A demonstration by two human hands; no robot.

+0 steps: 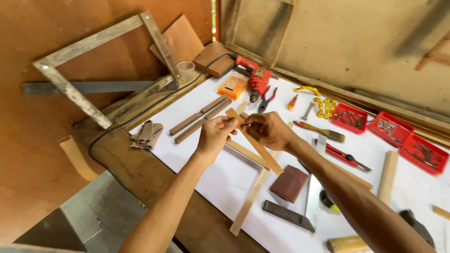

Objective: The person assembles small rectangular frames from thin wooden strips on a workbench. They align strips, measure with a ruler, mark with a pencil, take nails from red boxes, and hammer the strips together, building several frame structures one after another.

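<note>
Both my hands are raised over the white benchtop [220, 180], gripping one thin wooden strip [262, 152] that slants from upper left down to the right. My left hand [213, 136] pinches its upper end. My right hand [267, 130] closes on it just beside the left. Under the hands lie more strips: a long pale batten [248, 199] and a flat strip [243, 152]. Two dark brown strips [199, 118] lie to the left.
A red drill [255, 79], pliers [266, 99], an orange case [232, 86], a brush [321, 131], a red knife [344, 157], a try square [300, 211], brown sandpaper [288, 183], three red trays of nails [389, 129], a rag [146, 134] and a wooden frame [70, 89] surround the work area.
</note>
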